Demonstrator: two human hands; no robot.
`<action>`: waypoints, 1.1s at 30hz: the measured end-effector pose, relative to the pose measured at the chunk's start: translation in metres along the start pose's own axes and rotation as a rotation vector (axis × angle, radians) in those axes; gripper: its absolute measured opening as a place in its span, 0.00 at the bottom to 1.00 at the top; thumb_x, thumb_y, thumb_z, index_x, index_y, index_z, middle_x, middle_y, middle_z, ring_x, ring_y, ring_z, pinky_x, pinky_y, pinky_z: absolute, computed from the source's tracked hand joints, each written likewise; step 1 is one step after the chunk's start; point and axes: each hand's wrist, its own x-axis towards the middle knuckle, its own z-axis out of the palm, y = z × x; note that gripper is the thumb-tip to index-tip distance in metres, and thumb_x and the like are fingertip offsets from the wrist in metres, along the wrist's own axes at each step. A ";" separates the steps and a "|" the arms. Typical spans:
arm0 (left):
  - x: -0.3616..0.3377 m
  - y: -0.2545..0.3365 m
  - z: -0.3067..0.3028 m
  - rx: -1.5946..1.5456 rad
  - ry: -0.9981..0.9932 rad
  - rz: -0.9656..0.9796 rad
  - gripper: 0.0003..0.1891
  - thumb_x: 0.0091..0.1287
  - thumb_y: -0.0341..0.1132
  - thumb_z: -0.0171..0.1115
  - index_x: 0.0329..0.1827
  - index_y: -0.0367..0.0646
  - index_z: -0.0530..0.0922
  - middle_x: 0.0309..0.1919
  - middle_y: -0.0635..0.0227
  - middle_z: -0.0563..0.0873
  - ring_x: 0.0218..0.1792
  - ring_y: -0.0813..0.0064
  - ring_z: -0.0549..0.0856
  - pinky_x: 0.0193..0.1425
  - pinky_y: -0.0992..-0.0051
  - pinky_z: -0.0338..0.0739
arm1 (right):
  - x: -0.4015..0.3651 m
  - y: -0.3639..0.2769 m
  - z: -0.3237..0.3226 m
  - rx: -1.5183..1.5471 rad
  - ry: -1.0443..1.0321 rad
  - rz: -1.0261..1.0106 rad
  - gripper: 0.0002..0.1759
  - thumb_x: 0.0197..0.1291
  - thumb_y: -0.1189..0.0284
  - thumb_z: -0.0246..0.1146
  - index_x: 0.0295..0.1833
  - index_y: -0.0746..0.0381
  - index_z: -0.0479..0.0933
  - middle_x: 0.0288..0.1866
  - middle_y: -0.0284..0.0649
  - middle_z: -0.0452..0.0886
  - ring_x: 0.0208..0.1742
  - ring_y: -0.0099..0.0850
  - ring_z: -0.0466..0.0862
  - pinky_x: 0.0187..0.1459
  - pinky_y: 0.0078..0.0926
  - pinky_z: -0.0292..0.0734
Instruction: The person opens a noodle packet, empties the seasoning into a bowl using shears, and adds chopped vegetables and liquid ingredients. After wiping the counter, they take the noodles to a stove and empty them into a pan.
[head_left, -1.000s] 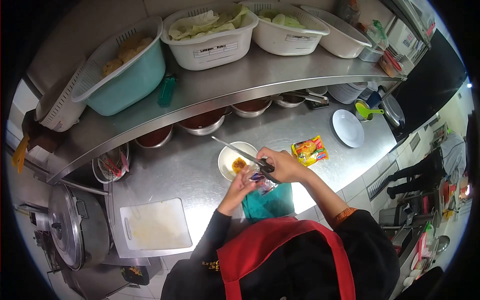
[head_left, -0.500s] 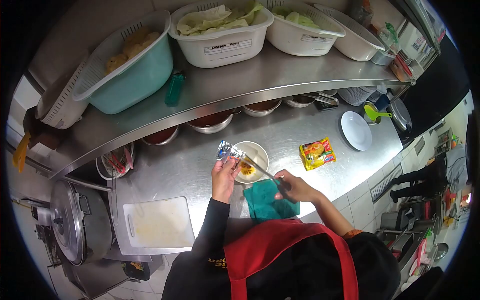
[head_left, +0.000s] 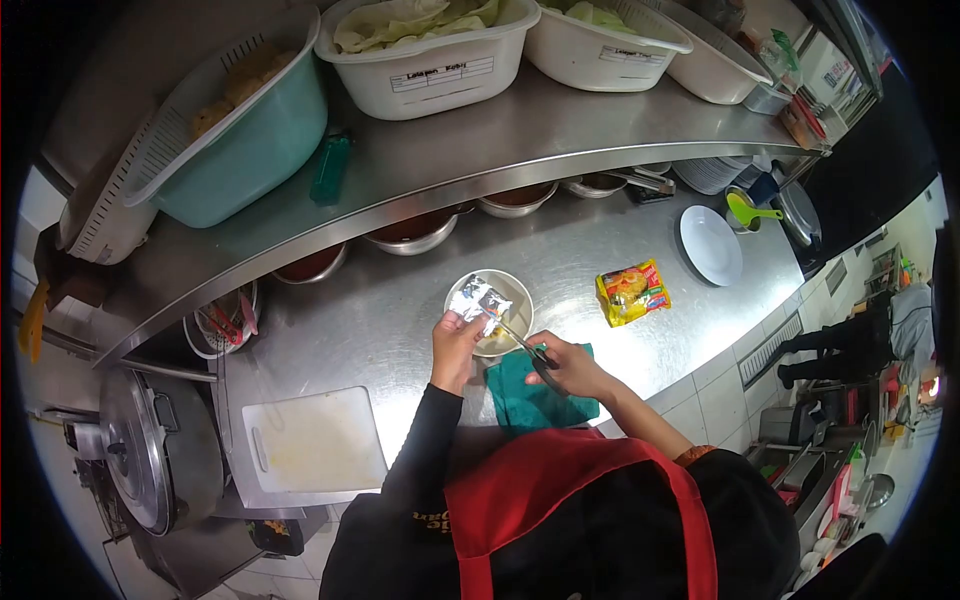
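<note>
Over a white bowl [head_left: 526, 308] on the steel counter, my left hand [head_left: 455, 350] pinches silver foil sachets [head_left: 480, 302]. My right hand [head_left: 572, 370] grips dark-handled scissors [head_left: 518, 339], whose blades reach to the lower edge of the foil. Whether the blades are through the foil is too small to tell. Some yellowish contents show in the bowl, mostly hidden by the sachets and scissors. Under my right hand lies a folded green cloth [head_left: 518, 398], close to the bowl.
Right of the bowl are a yellow noodle packet [head_left: 633, 293] and a white plate [head_left: 711, 246]. A cutting board [head_left: 318, 440] lies left, beside a large lidded pot [head_left: 165, 450]. Metal bowls [head_left: 418, 238] stand beneath a steel shelf [head_left: 440, 140] bearing baskets of vegetables. A person [head_left: 850, 335] stands far right.
My left hand has brought the sachets right, over the bowl. The scissors have drawn back and now meet the foil's lower edge. The whole view has shifted slightly.
</note>
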 end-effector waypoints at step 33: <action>0.025 0.013 -0.023 0.300 -0.111 -0.141 0.10 0.62 0.31 0.60 0.44 0.41 0.72 0.35 0.70 0.82 0.36 0.81 0.82 0.37 0.85 0.76 | -0.065 0.078 -0.050 -0.434 -0.194 -0.066 0.25 0.46 0.69 0.68 0.52 0.54 0.70 0.36 0.40 0.80 0.38 0.38 0.80 0.41 0.31 0.73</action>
